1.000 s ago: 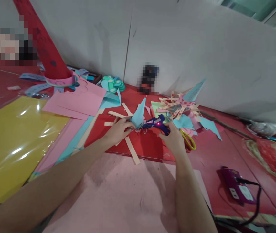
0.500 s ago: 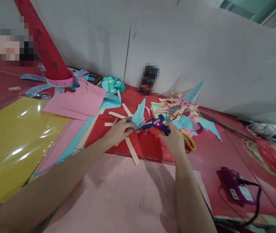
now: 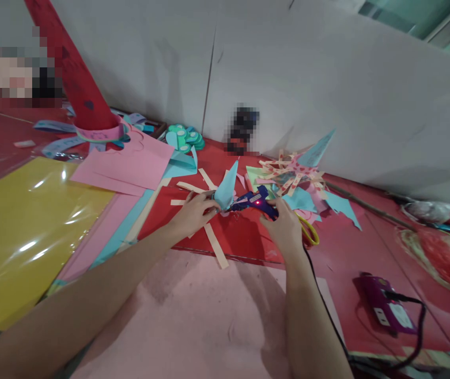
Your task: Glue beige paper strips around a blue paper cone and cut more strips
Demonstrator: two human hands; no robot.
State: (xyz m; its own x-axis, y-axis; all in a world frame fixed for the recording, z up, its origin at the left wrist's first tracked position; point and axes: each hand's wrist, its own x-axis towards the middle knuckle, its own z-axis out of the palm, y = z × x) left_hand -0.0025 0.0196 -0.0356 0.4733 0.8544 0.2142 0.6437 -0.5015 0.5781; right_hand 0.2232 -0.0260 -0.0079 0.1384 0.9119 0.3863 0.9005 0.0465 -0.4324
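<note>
My right hand [image 3: 282,218] is wrapped round a dark blue glue gun [image 3: 254,200] with a lit red light. The gun's nozzle points left, at the base of a light blue paper cone [image 3: 226,187]. Closed at that same base, my left hand [image 3: 198,213] grips the cone from its left side. Cream paper strips [image 3: 216,246] spread out from under the cone like rays. Below them lies a red sheet [image 3: 244,239]. Whether the nozzle touches the paper is too small to tell.
A finished-looking blue cone with strips [image 3: 315,150] stands at the back right. Yellow-handled scissors [image 3: 307,229] lie by my right wrist. A purple power strip [image 3: 385,305] with a black cord sits front right. Pink sheets [image 3: 142,158] and a yellow plastic-wrapped pack [image 3: 31,226] lie left.
Both hands stay almost where they were. The glue gun has shifted very slightly at the cone's base, and its black cord now shows beside my right forearm.
</note>
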